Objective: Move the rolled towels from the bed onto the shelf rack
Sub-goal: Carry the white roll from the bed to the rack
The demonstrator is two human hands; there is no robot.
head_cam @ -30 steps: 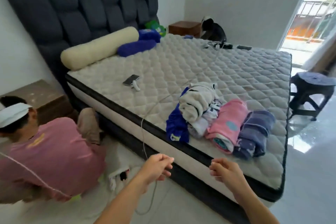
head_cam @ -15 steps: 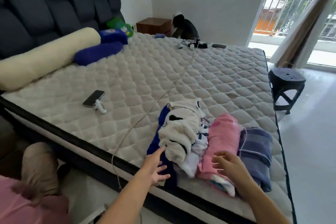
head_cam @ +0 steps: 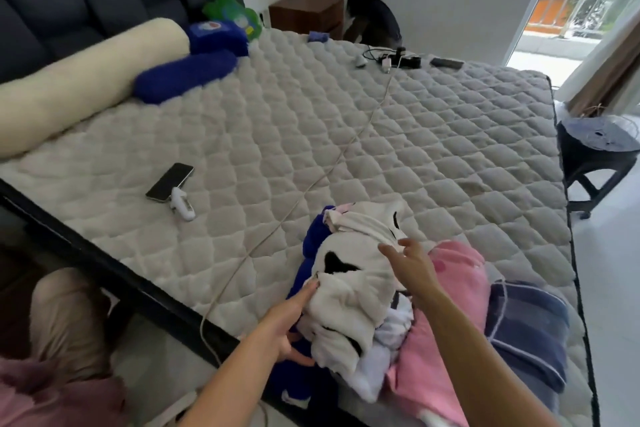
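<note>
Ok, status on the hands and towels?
Left hand and right hand open, touching white black-patterned rolled towel. Pile on quilted mattress. White cable alongside.

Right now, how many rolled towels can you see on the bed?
5, clustered at the near edge: dark blue towel leftmost, white black-patterned towel on top, white towel beneath, pink towel, navy towel rightmost. More may be hidden underneath.
</note>
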